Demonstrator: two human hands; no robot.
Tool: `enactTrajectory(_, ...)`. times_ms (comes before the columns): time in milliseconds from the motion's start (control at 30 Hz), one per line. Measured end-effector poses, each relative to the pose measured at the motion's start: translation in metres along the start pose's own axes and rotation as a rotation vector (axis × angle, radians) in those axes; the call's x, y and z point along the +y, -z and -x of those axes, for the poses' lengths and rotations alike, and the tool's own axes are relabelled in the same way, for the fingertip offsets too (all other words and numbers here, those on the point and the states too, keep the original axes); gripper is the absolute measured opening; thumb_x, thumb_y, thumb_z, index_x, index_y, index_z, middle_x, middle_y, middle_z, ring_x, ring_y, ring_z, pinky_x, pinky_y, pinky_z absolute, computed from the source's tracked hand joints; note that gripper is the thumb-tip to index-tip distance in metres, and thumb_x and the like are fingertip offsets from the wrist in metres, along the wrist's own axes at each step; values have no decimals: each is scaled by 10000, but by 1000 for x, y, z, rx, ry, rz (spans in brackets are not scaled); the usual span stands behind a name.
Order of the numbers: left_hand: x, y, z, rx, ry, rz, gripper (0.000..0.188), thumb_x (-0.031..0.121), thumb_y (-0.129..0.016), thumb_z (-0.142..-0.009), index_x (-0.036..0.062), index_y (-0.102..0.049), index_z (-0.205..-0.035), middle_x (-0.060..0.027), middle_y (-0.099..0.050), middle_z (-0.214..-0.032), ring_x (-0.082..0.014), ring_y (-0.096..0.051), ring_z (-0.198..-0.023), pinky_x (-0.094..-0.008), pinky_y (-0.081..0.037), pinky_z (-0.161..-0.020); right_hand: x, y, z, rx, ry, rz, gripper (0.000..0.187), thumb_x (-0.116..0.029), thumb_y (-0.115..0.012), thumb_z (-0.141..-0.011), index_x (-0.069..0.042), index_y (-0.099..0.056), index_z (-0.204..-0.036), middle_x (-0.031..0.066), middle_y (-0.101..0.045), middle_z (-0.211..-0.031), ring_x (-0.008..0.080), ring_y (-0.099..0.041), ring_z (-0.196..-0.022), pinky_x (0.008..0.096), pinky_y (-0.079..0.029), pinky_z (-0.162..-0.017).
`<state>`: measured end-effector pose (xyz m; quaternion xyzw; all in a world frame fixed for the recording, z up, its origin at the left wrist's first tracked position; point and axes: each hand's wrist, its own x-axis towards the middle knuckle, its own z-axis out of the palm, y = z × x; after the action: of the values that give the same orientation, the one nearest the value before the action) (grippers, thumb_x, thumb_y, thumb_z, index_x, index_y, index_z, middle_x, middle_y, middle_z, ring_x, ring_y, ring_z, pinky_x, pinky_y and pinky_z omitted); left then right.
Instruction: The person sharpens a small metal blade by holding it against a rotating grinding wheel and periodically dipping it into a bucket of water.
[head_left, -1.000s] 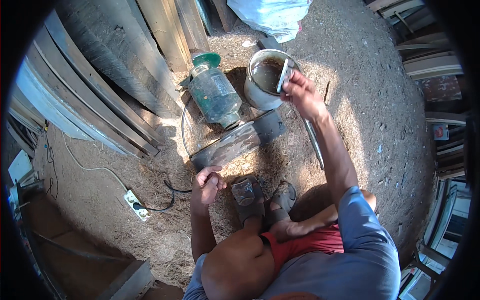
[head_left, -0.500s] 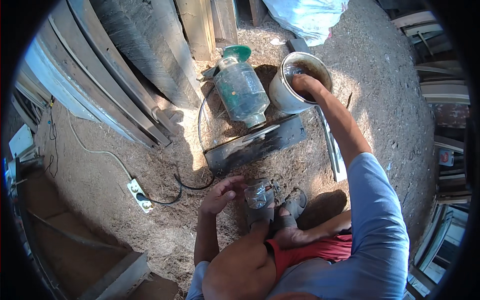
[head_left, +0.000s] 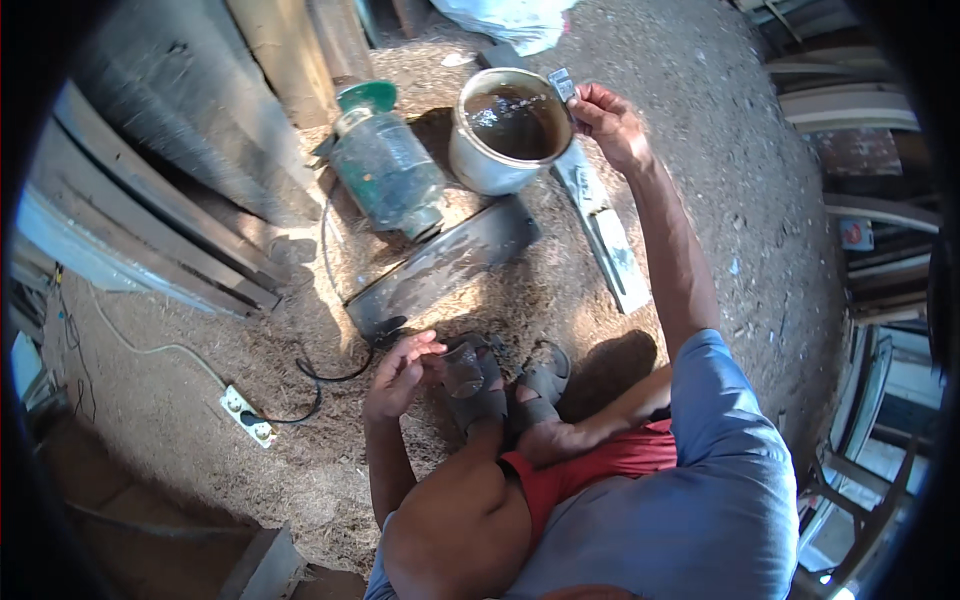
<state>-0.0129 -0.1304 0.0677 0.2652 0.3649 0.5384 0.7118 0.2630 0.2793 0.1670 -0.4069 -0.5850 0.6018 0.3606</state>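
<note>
While the right hand [head_left: 615,125] pinches a flat piece [head_left: 562,85], the bucket [head_left: 490,168] stands just left, the loosely spread left hand [head_left: 400,375] farther.

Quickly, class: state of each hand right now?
Left hand: open, nothing visibly held.
Right hand: closed, holding a small flat pale rectangular piece.

Seen lying toward the left edge of the earthen ground [head_left: 745,275]: a white power strip [head_left: 235,402], fitted with a black plug [head_left: 250,418] and trailed by a pale cord [head_left: 165,349]. Ranged along the far-left corner: broad timber planks [head_left: 185,95]. Set at the far edge: a white sack [head_left: 510,18]. Stacked along the right edge: lengths of wood [head_left: 850,106], with a small red-and-white item [head_left: 857,235] tucked among them.
</note>
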Motion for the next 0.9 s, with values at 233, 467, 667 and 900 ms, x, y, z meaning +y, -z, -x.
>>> enactTrajectory(233,-3,-31,-38,-87,115,-41,611,381,-627,-938,-4,-432,-1371,-160,-566,-1241,-199,-589,-1039,-377,-523,-883,63,115,119,161,-307,374,37,-86,-618,-919,-50,-610,-919,-23,-543,-748,99,-471,-661,270,-408,-618)
enactTrajectory(467,-7,-60,-57,-130,158,-23,606,362,-630,-944,-3,-432,-1386,-165,-570,-1239,-201,-592,-1032,-382,-530,-876,137,130,167,197,-348,348,86,-128,-676,-877,-55,-639,-851,-25,-597,-722,79,-508,-663,274,-435,-598)
enactTrajectory(667,-16,-65,-58,-119,217,-81,644,382,-631,-938,-13,-407,-1395,-185,-560,-1262,-218,-601,-1051,-402,-531,-876,167,129,172,220,-359,581,230,-254,-746,-826,-44,-702,-908,70,-699,-774,137,-602,-685,324,-488,-643)
enactTrajectory(900,-22,-68,-64,-147,275,-61,623,362,-625,-949,17,-405,-1419,-173,-556,-1269,-204,-582,-1062,-411,-522,-900,174,123,143,305,-442,636,245,-274,-757,-818,-64,-724,-940,111,-732,-863,200,-676,-766,337,-527,-737)
